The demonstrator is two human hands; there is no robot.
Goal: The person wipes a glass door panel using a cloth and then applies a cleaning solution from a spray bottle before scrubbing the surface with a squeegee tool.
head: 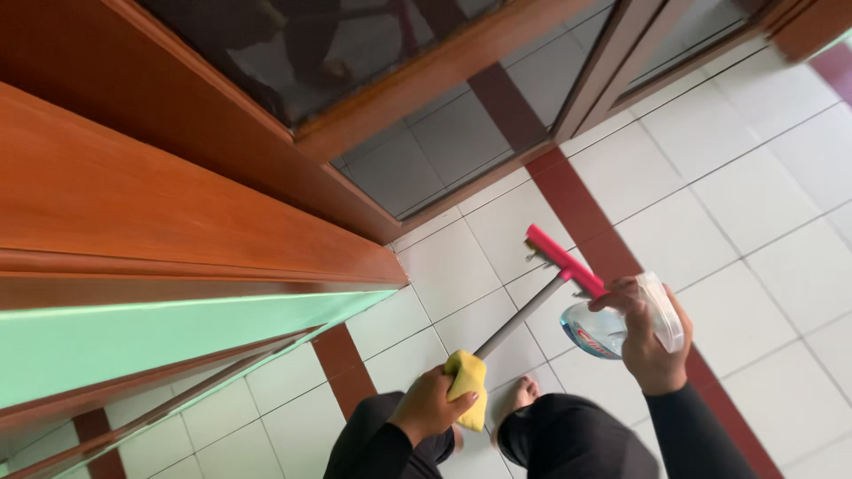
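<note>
Our left hand [429,406] clamps a yellow cloth [469,383] and a squeegee [557,263] handle; our right hand [646,341] grips a spray bottle [612,326] above the tiled floor [754,222]. Juggling both, the squeegee may slip.

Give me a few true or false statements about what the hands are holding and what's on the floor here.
1. The right hand holds a clear spray bottle. True.
2. The left hand grips a blue sponge. False: it holds a yellow cloth together with the grey handle of a squeegee.
3. The squeegee head is pink. True.
4. The floor is bare wood. False: it is pale tile with dark red strips.
5. A bare foot shows between the person's knees. True.
6. Both hands are empty. False: each holds something.
</note>
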